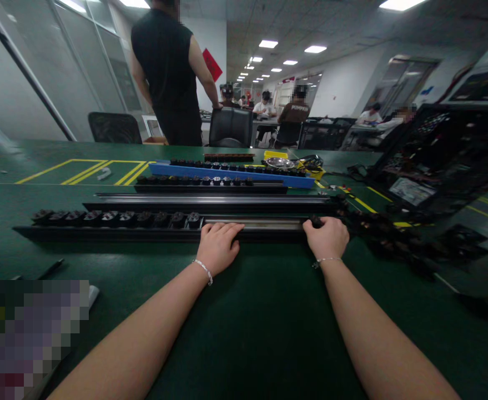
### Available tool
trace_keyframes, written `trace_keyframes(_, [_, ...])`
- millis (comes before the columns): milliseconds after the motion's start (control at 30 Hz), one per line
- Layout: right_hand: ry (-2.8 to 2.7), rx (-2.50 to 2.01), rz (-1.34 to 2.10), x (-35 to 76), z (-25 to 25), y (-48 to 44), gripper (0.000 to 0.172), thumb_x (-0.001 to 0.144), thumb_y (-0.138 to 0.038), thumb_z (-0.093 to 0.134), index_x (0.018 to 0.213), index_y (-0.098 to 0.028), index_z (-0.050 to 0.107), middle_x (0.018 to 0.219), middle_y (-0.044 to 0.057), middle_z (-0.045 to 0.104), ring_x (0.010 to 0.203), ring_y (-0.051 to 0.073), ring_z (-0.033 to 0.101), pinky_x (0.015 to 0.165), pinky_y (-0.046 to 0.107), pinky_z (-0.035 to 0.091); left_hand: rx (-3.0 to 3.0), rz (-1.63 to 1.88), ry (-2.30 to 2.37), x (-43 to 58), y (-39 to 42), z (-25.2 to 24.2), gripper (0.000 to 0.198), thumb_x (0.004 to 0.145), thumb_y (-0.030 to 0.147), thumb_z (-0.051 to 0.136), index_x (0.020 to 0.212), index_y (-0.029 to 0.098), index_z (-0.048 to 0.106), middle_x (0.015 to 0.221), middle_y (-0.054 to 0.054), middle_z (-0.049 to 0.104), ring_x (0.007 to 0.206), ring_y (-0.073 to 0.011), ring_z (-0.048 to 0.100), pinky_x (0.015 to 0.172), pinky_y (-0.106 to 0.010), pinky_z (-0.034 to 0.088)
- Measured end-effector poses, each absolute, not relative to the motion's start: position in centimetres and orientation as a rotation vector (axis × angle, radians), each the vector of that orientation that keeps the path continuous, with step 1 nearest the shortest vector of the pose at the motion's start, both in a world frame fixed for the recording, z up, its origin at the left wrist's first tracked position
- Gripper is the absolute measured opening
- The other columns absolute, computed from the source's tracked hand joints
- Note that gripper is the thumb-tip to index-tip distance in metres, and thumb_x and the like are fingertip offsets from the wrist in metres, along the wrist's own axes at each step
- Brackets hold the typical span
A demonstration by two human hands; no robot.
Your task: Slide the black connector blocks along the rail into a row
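A long black rail point(268, 235) lies across the green table, with several round black parts point(110, 218) lined up along its left portion. My left hand point(217, 244) rests on the rail just right of the last round part, its fingers laid over the channel. At the rail's right end, my right hand point(329, 236) has its fingers closed around a small black part point(316, 221), mostly hidden by the hand.
Behind lie another black rail point(206, 200), a shorter loaded rail point(210, 189) and a blue rail point(285, 179). Dark loose parts point(410, 239) spread at right. A person point(166, 66) stands beyond the table; others sit farther back.
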State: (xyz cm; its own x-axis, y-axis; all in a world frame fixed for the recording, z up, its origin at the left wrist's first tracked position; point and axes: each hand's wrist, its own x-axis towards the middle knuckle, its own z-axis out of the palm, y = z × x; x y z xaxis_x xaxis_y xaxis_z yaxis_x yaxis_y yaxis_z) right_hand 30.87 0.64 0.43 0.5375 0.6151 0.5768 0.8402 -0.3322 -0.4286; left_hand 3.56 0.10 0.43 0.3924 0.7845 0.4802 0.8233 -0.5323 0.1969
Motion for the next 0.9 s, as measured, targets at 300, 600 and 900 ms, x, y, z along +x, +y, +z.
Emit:
trace_keyframes(300, [-1.143, -2.103, -0.405, 31.2, 0.5, 0.6, 0.035, 0.068, -0.042, 0.053, 0.081, -0.012, 0.066, 0.088, 0.014, 0.062, 0.085, 0.027, 0.053, 0.081, 0.04, 0.038, -2.551, -0.824, -1.467, 3.5, 0.1, 0.4, 0.037, 0.081, 0.023, 0.047, 0.117, 0.03, 0.055, 0.118, 0.001, 0.063, 0.105, -0.0207, 0.054, 0.089, -0.042, 0.03])
trace_keyframes(600, [-1.108, -2.109, -0.407, 31.9, 0.4, 0.6, 0.037, 0.066, -0.043, 0.053, 0.082, -0.012, 0.066, 0.084, 0.014, 0.061, 0.083, 0.027, 0.052, 0.08, 0.041, 0.038, -2.555, -0.829, -1.464, 3.5, 0.1, 0.4, 0.037, 0.081, 0.023, 0.048, 0.117, 0.03, 0.055, 0.118, 0.002, 0.063, 0.104, -0.0207, 0.054, 0.088, -0.042, 0.03])
trace_keyframes(900, [-1.062, -2.146, -0.412, 33.0, 0.4, 0.6, 0.037, 0.065, -0.041, 0.053, 0.082, -0.011, 0.066, 0.086, 0.016, 0.062, 0.083, 0.028, 0.053, 0.079, 0.04, 0.038, -2.557, -0.836, -1.463, 3.5, 0.1, 0.4, 0.038, 0.081, 0.023, 0.047, 0.117, 0.03, 0.055, 0.118, 0.001, 0.063, 0.105, -0.0208, 0.054, 0.089, -0.042, 0.031])
